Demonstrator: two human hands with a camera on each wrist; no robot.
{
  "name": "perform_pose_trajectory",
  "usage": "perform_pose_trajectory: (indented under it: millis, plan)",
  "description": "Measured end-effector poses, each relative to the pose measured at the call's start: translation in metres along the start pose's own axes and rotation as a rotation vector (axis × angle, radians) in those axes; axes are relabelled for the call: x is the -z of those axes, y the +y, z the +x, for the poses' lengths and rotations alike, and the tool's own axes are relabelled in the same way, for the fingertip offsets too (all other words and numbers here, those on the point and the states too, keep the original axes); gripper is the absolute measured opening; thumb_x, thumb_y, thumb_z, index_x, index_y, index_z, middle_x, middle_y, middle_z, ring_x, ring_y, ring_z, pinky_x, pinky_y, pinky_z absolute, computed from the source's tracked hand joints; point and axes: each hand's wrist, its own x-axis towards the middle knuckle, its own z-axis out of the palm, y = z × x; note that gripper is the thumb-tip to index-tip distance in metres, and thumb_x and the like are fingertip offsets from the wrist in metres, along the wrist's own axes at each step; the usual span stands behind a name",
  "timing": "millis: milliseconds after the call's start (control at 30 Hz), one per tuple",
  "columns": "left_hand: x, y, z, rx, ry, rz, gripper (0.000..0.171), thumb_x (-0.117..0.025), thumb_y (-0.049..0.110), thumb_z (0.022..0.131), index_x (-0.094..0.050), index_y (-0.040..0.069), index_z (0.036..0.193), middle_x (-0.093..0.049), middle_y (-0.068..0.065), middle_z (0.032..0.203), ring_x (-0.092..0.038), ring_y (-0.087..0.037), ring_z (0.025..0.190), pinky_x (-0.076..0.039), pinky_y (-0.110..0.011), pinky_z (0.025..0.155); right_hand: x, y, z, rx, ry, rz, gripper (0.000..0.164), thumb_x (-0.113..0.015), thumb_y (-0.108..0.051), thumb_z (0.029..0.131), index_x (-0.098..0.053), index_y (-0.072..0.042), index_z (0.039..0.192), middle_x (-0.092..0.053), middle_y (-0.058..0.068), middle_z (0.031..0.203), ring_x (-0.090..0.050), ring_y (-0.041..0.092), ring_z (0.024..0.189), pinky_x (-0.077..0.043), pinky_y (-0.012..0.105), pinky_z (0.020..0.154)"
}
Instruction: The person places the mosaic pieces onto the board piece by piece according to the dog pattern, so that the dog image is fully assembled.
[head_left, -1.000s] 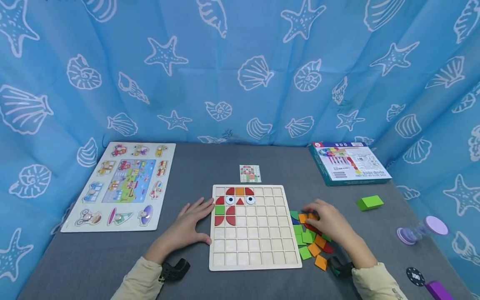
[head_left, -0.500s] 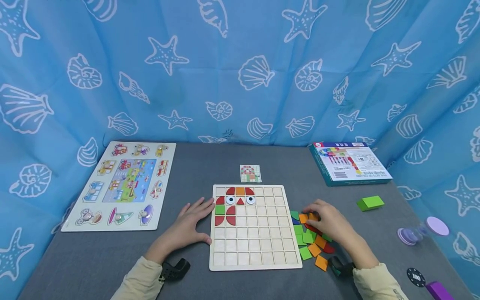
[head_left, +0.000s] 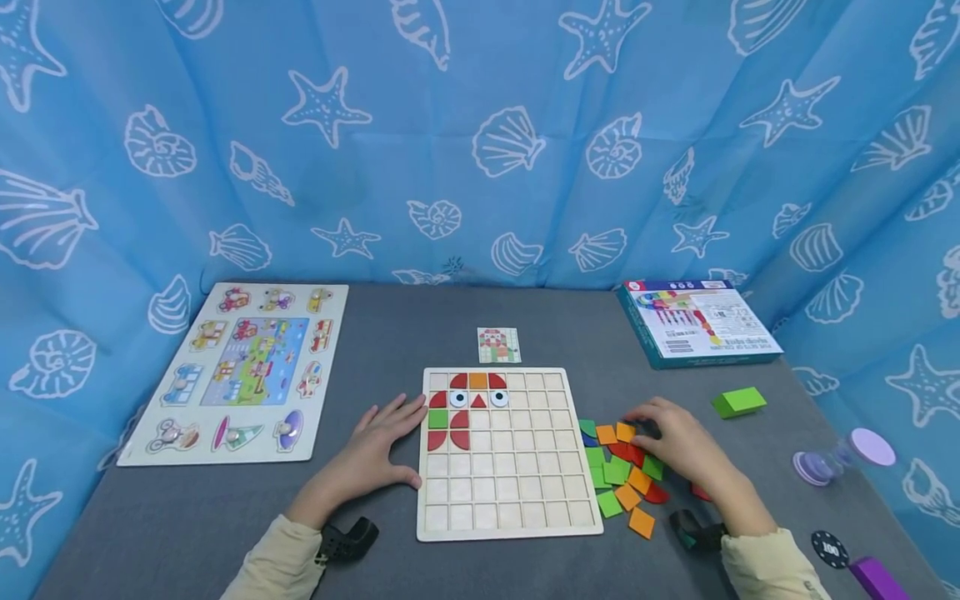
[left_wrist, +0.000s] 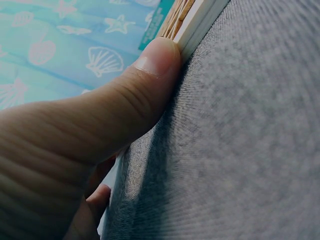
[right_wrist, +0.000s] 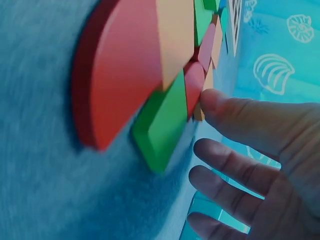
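The pale grid board (head_left: pixel 507 464) lies flat near the middle of the grey tabletop (head_left: pixel 397 333). Its upper left cells carry red quarter-circles (head_left: pixel 460 439), one orange square (head_left: pixel 477 381), one green square (head_left: pixel 437 418), one red triangle (head_left: pixel 477 402) and two eye discs (head_left: pixel 458 398); the triangle sits between the discs.

The left hand (head_left: pixel 382 454) is spread at the board's left side. Its thumb touches the edge and stands well apart from the fingers, which reach the same side higher up.

Loose tiles (head_left: pixel 617 472) in green, orange, red and blue lie just beside the board's right edge. The right hand (head_left: pixel 678 442) is at the right of these, fingers slightly bent, thumb apart from them. The thumb tip is at an orange tile (head_left: pixel 626 432); contact cannot be confirmed. The two hands are on opposite sides of the board.

A small printed card (head_left: pixel 498 345) lies just beyond the board. Left: a picture puzzle board (head_left: pixel 311 417). Right: a teal-edged box (head_left: pixel 712 327), a green block (head_left: pixel 739 402), a clear object with purple ends (head_left: pixel 832 464), a black disc (head_left: pixel 830 550) and a purple block (head_left: pixel 876 577). A blue curtain (head_left: pixel 420 167) hangs behind.
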Motion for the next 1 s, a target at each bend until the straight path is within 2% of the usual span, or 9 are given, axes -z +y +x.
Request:
perform_pose_trajectory:
  millis: [267,367,467,600,700,833,1000]
  plan:
    - [0.0,0.0,0.0,0.011,0.0,0.014,0.1,-0.074,0.05,0.056,-0.03,0.017,0.14,-0.022,0.004,0.146,-0.011,-0.024,0.136,-0.002,-0.054,0.104,0.004,0.009,-0.003,-0.06,-0.02,-0.03,0.032,-0.07,-0.015,0.074,-0.064,-0.006,0.104,-0.057,0.006,0.093,-0.052,0.021,0.082,-0.047,0.044,0.073]
    - [-0.001,0.0,0.0,0.017,-0.002,0.016,0.099,-0.074,0.049,0.057,-0.03,0.018,0.14,-0.022,0.005,0.146,-0.011,-0.023,0.136,-0.002,-0.054,0.104,0.007,0.005,-0.005,-0.073,-0.037,-0.018,0.027,-0.07,-0.017,0.074,-0.066,-0.007,0.099,-0.058,0.004,0.089,-0.052,0.019,0.079,-0.047,0.041,0.07]
    - [-0.001,0.0,0.0,0.021,-0.002,0.018,0.099,-0.075,0.049,0.057,-0.03,0.018,0.14,-0.022,0.005,0.146,-0.011,-0.023,0.136,-0.002,-0.053,0.104,0.007,-0.001,-0.007,-0.109,-0.09,-0.001,0.021,-0.071,-0.022,0.074,-0.066,-0.011,0.091,-0.057,0.001,0.082,-0.05,0.016,0.073,-0.045,0.035,0.065]
    - [-0.001,0.001,0.001,0.016,0.001,0.017,0.099,-0.074,0.05,0.057,-0.03,0.018,0.14,-0.023,0.005,0.146,-0.011,-0.023,0.136,-0.002,-0.054,0.104,0.004,-0.009,-0.01,-0.18,-0.16,-0.02,0.024,-0.073,-0.031,0.07,-0.063,-0.013,0.082,-0.052,-0.001,0.074,-0.045,0.014,0.066,-0.04,0.029,0.058]
    - [-0.001,0.001,0.001,0.012,0.002,0.017,0.099,-0.074,0.05,0.057,-0.031,0.017,0.139,-0.023,0.004,0.146,-0.012,-0.024,0.136,-0.002,-0.054,0.104,0.001,-0.011,-0.01,-0.195,-0.169,-0.049,0.024,-0.074,-0.029,0.069,-0.061,-0.013,0.081,-0.05,-0.001,0.071,-0.044,0.015,0.064,-0.037,0.027,0.056]
    - [-0.001,0.0,0.001,0.012,0.001,0.016,0.099,-0.074,0.05,0.057,-0.03,0.017,0.139,-0.023,0.004,0.146,-0.011,-0.024,0.136,-0.002,-0.054,0.104,0.0,-0.011,-0.011,-0.143,-0.142,-0.083,0.015,-0.072,-0.013,0.071,-0.063,-0.013,0.083,-0.052,-0.001,0.074,-0.044,0.015,0.064,-0.04,0.028,0.057]
    - [-0.001,-0.001,0.0,0.006,0.002,0.012,0.099,-0.072,0.052,0.057,-0.03,0.017,0.139,-0.022,0.004,0.146,-0.011,-0.024,0.136,-0.002,-0.055,0.104,0.001,-0.005,-0.011,-0.006,-0.068,-0.079,0.024,-0.065,0.006,0.07,-0.064,-0.013,0.084,-0.054,-0.001,0.081,-0.045,0.016,0.07,-0.045,0.035,0.064]
